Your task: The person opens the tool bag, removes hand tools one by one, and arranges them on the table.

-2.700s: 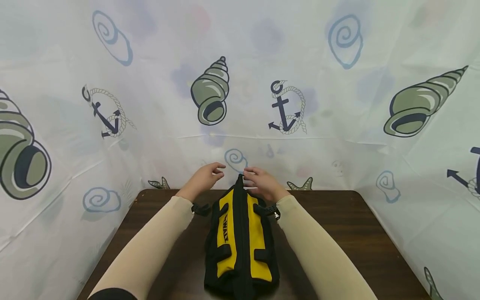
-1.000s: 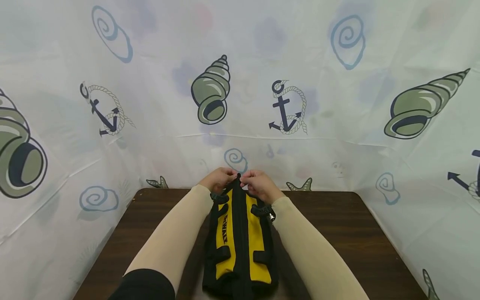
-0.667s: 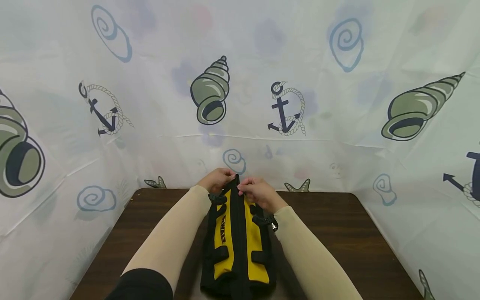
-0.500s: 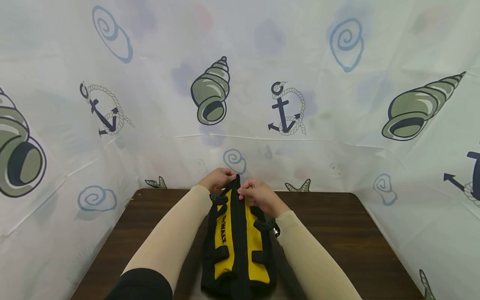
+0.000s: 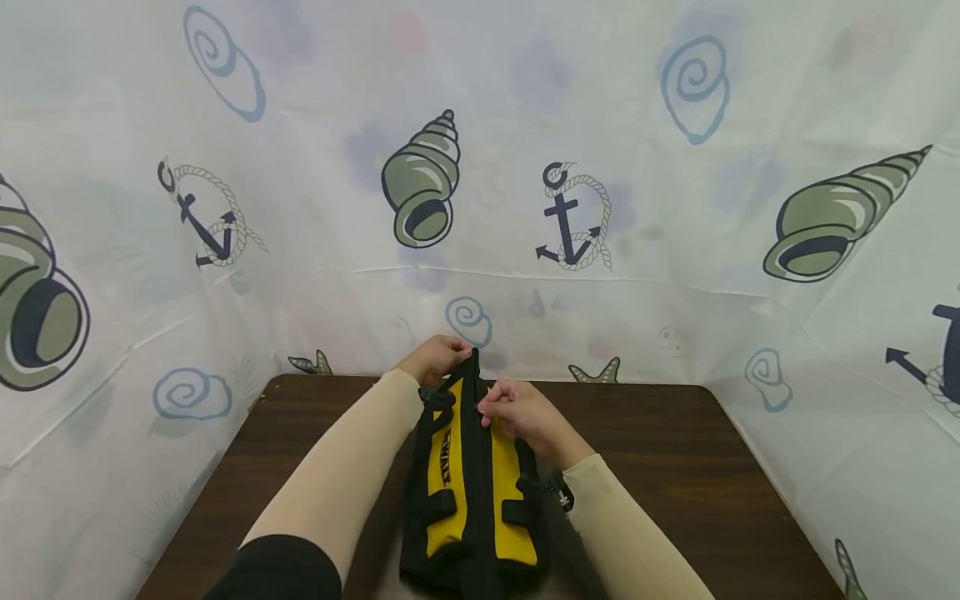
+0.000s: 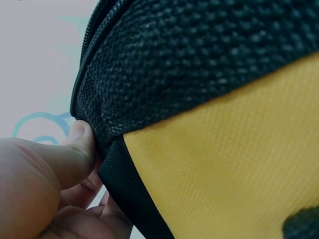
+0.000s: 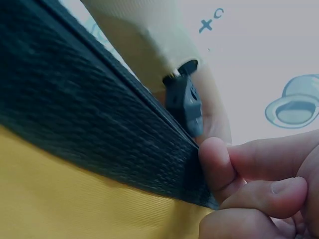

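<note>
A black and yellow tool bag point(image 5: 513, 483) lies lengthwise on the table, its zipper point(image 5: 478, 492) running along the top. At the bag's far end, my left hand point(image 5: 433, 358) pinches the black fabric between thumb and fingers; the left wrist view shows the thumb point(image 6: 79, 137) just below the zipper's end, where two rows of teeth stand slightly apart. My right hand point(image 5: 521, 412) pinches at the zipper line, nearer to me than the left. In the right wrist view its fingertips point(image 7: 214, 154) cover the zipper pull.
The dark wooden table point(image 5: 675, 467) extends on both sides of the bag. A white curtain point(image 5: 645, 333) printed with shells and anchors encloses the back and sides. Black straps point(image 5: 442, 506) lie against the bag's yellow panels.
Both hands closed in on the bag's far end and took hold. Since then my right hand has slid along the zipper toward me, while the left has stayed at the end.
</note>
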The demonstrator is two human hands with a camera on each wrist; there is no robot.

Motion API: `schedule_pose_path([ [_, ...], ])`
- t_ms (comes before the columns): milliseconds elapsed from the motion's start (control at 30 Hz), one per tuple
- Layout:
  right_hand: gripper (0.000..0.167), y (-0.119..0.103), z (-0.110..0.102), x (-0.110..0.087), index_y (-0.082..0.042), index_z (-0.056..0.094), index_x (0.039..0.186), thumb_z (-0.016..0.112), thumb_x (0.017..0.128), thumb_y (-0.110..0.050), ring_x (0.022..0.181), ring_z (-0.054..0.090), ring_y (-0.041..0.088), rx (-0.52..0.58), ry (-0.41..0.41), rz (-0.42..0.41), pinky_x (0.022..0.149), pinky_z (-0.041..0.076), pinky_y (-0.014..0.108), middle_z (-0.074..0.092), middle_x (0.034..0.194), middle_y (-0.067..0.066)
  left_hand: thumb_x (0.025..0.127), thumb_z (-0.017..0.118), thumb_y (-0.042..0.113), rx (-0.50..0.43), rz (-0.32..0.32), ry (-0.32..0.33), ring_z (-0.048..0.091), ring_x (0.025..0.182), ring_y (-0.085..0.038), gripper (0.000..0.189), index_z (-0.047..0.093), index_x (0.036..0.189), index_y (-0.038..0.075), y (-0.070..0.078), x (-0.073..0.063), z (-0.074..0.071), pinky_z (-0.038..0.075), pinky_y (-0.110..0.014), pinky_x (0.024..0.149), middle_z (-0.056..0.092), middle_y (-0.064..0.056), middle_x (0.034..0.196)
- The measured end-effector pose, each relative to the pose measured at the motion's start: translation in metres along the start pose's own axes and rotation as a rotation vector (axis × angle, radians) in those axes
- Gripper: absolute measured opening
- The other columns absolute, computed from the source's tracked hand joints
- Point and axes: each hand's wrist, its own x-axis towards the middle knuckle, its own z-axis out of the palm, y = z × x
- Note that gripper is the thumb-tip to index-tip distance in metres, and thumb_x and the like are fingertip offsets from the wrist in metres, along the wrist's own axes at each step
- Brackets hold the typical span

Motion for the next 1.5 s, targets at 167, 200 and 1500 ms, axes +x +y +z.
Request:
schedule_pose_path([
  [167, 0.016, 0.002, 0.005, -0.018, -0.003, 0.068, 0.105, 0.071, 0.108, -0.018, 0.046, 0.031, 0.014, -0.013, 0.002, 0.006, 0.049, 0.032, 0.024, 0.076, 0.084, 0.005, 0.113, 0.062, 0.016, -0.007, -0.017, -0.003, 0.065, 0.092, -0.02, 0.02, 0.075, 0.116, 0.003, -0.002, 0.002, 0.002, 0.058, -0.026, 0.086, 0.067, -0.005, 0.1],
  [200, 0.015, 0.002, 0.006, -0.022, -0.004, 0.069, 0.105, 0.071, 0.108, -0.019, 0.046, 0.031, 0.014, -0.019, 0.0, 0.012, 0.05, 0.032, 0.025, 0.076, 0.084, 0.005, 0.113, 0.062, 0.017, -0.002, -0.02, -0.006, 0.065, 0.092, -0.02, 0.02, 0.075, 0.116, 0.003, -0.002, 0.002, 0.003, 0.058, -0.026, 0.085, 0.067, -0.005, 0.101],
  [1500, 0.035, 0.035, 0.074, -0.171, 0.026, 0.052, 0.115, 0.065, 0.108, -0.006, 0.067, 0.05, -0.002, 0.149, -0.535, 0.112, 0.065, 0.046, 0.01, 0.057, 0.093, 0.038, 0.115, 0.058, 0.018, 0.056, 0.004, -0.032, 0.061, 0.098, -0.024, 0.025, 0.072, 0.127, 0.002, -0.007, 0.004, -0.002, 0.057, -0.029, 0.091, 0.066, -0.009, 0.112],
])
